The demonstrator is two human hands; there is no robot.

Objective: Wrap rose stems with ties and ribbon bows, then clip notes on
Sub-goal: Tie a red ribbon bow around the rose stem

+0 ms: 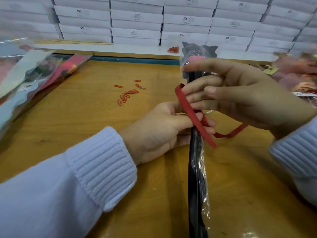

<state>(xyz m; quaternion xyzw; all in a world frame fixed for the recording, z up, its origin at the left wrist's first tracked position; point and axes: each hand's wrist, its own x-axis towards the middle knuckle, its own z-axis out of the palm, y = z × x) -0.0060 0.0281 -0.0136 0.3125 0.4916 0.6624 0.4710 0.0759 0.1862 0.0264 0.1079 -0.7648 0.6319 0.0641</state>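
Wrapped rose stem point(197, 169) is held upright-ish over the tabletop point(103, 134), pinched by left hand point(159, 133) w/ red ribbon point(193, 115) pressed on it. Ribbon loop is gripped by right hand point(236, 93) fingers. Red paper clips point(127, 96) are scattered behind.

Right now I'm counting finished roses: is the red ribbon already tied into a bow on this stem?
No: the red ribbon is only a loose loop held across the wrapped stem by both hands, its ends hanging free.
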